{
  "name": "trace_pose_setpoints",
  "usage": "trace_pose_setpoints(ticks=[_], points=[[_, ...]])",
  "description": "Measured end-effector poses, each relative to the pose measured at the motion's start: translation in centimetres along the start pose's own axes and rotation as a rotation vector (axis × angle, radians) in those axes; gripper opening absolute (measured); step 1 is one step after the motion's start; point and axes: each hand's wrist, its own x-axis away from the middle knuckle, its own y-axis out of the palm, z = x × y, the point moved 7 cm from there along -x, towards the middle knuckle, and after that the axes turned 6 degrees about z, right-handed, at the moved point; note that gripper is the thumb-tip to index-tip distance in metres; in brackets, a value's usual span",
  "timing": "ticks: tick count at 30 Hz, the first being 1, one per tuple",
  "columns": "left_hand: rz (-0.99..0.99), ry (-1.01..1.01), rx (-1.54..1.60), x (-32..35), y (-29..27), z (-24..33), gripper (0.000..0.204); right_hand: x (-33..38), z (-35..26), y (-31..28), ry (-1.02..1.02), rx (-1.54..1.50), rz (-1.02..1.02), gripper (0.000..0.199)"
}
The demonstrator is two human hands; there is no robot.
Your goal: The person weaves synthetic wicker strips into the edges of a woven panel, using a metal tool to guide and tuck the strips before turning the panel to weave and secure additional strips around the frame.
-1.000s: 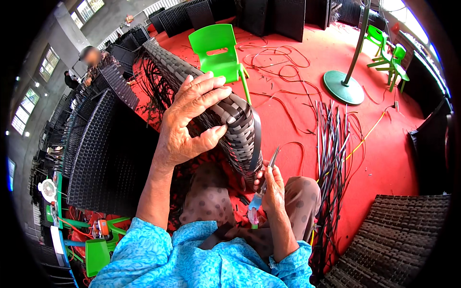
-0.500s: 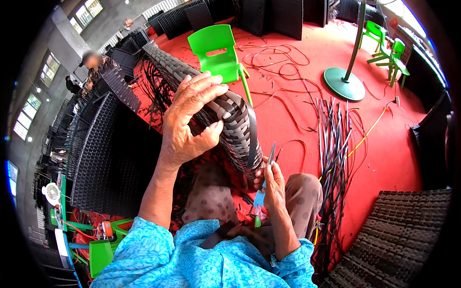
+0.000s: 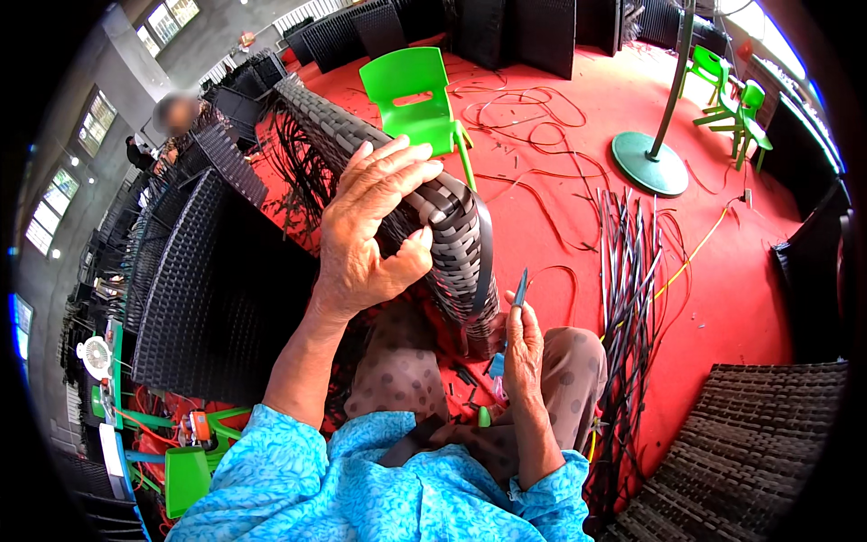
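Observation:
A grey-brown woven rattan furniture piece [image 3: 458, 248] stands tilted in front of me, its near end between my knees. My left hand [image 3: 366, 244] holds its upper corner, fingers stretched across the top edge and the thumb bent against the side. One loose flat dark strip [image 3: 486, 253] curves down along the end face. Beside the lower end, my right hand [image 3: 524, 357] is closed round a pointed metal blade [image 3: 521, 289], tip upward. My fingers hide its lower part, so I cannot tell whether it is a knife or scissors.
A green chair [image 3: 415, 104] stands beyond the woven piece. Long loose strips [image 3: 628, 298] lie on the red floor to the right, near a yellow cable [image 3: 691, 260] and a round stand base [image 3: 649, 163]. Dark woven panels [image 3: 194, 289] stand at left; a person [image 3: 185, 122] sits behind.
The blade has turned slightly and the right hand sits a little lower, farther from the woven piece. My left hand keeps its hold; the whole view has shifted a little.

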Motion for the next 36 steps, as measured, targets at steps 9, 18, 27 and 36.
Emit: trace_pose_setpoints(ticks=[9, 18, 27, 36], points=[[0.024, 0.026, -0.01, 0.5, 0.0, -0.3, 0.049, 0.2, 0.5, 0.0, 0.006, -0.034, 0.045, 0.016], [0.0, -0.014, 0.038, 0.9, -0.2, -0.8, 0.051, 0.0, 1.0, -0.2, 0.054, -0.027, 0.027, 0.014], [0.013, -0.023, 0.06, 1.1, 0.0, -0.8, 0.051, 0.3, 1.6, 0.3, 0.078, -0.011, -0.013, 0.016], [-0.008, -0.03, 0.051, 1.0, 0.0, -0.7, 0.047, 0.2, 0.3, 0.6, 0.091, -0.081, 0.006, 0.014]])
